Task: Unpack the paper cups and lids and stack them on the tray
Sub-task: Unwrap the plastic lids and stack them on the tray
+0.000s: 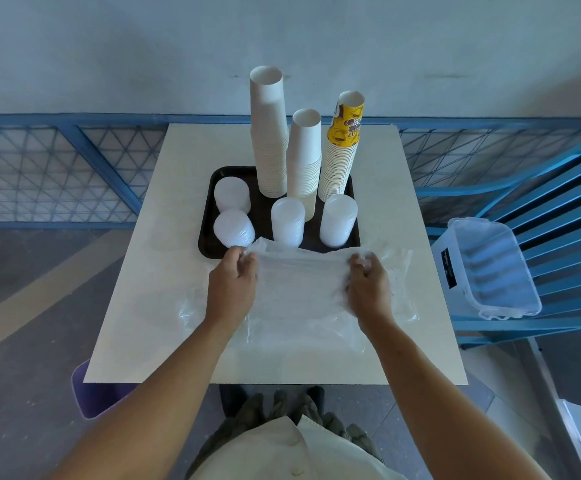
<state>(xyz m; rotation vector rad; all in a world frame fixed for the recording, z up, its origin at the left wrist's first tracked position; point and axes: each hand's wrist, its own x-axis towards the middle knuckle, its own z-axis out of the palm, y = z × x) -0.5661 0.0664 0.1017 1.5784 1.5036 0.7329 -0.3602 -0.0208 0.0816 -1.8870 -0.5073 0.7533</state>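
Head view. A black rectangular plastic tray (204, 233) sat on the far half of a pale square table (136, 306). On the tray's back half stood three upright columns of nested paper cups: a tall white stack (269, 133), a shorter white stack (304, 157) and a yellow printed stack (342, 150). They stood close together, probably to leave the front free. Four short stacks of translucent white plastic lids (288, 221) occupied the front and left of the tray.

The left hand (232, 282) and right hand (368, 285) each had fingers curled round an edge of a clear, crumpled plastic wrapper (299, 289). The wrapper was pulled taut between them just in front of the tray and appeared empty.

Judgement: unpacking looked essentially complete, with only the wrapper left to gather. A clear plastic tub (490, 268) rested on a blue slatted chair (542, 188) to the right.
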